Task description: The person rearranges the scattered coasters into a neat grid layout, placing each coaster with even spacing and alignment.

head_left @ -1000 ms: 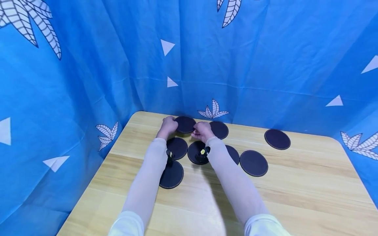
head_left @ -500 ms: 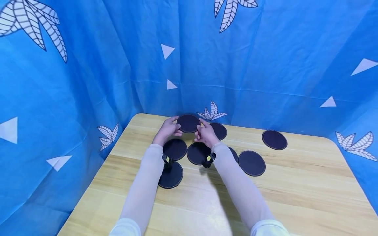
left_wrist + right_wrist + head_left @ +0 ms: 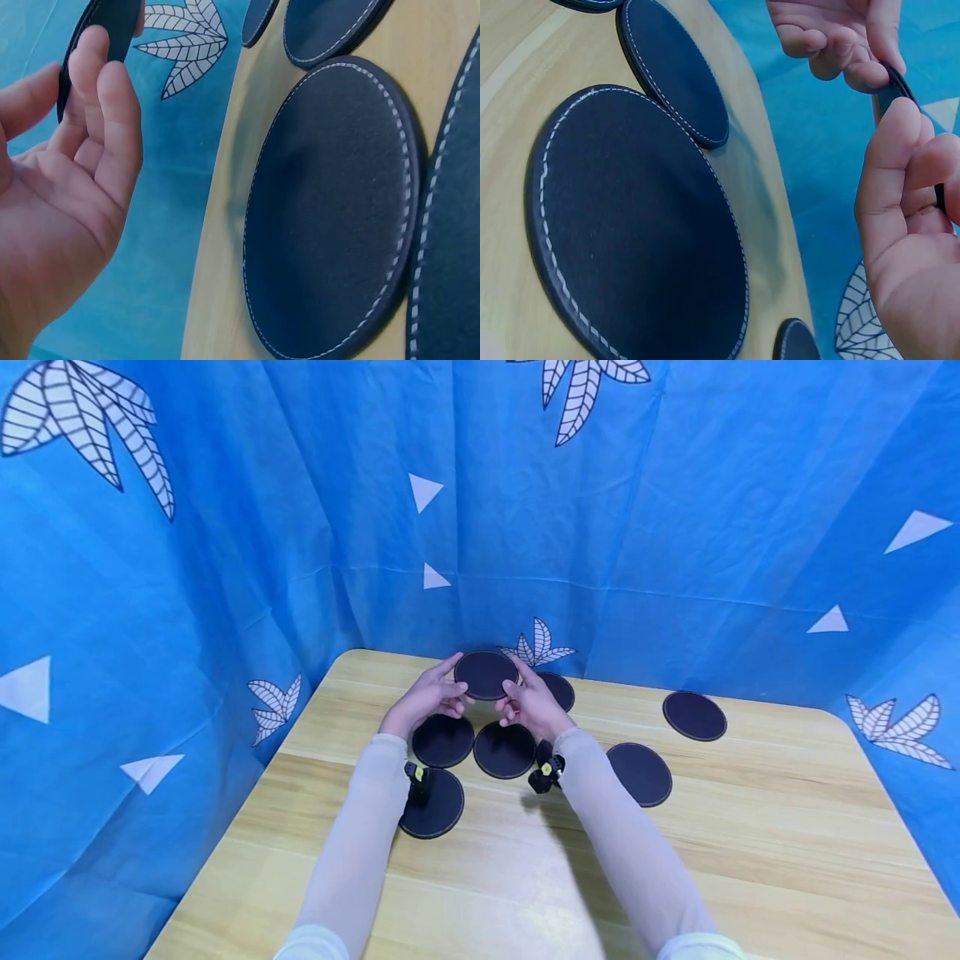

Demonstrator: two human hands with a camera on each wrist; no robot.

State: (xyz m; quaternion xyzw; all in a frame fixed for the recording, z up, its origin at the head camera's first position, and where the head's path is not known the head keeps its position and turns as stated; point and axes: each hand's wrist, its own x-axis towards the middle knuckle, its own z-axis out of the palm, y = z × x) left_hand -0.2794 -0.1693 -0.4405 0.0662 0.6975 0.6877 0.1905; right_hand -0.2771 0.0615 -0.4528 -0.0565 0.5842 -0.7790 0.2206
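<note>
A round black leather-look coaster (image 3: 486, 675) with a stitched edge is held up off the table near its back edge, one hand on each side. My left hand (image 3: 431, 695) pinches its left edge between thumb and fingers. The right hand (image 3: 536, 703) grips the opposite edge in the same way. In the left wrist view the coaster (image 3: 124, 34) is seen nearly edge-on above the left palm (image 3: 67, 195). The right wrist view has the right hand (image 3: 915, 225) low and the left hand (image 3: 832, 34) at the top, the coaster's edge between them.
Matching coasters lie flat: a left one (image 3: 442, 741), a middle one (image 3: 505, 750), a front one (image 3: 432, 803), one behind the right hand (image 3: 557, 689), and two further right (image 3: 640, 774) (image 3: 695, 716). A blue patterned curtain (image 3: 525, 527) borders the wooden table (image 3: 750, 843).
The coaster has been lifted from the table's back edge and moved slightly right and nearer. Both hands, earlier at its sides with backs up, now hold it up between thumbs and fingers.
</note>
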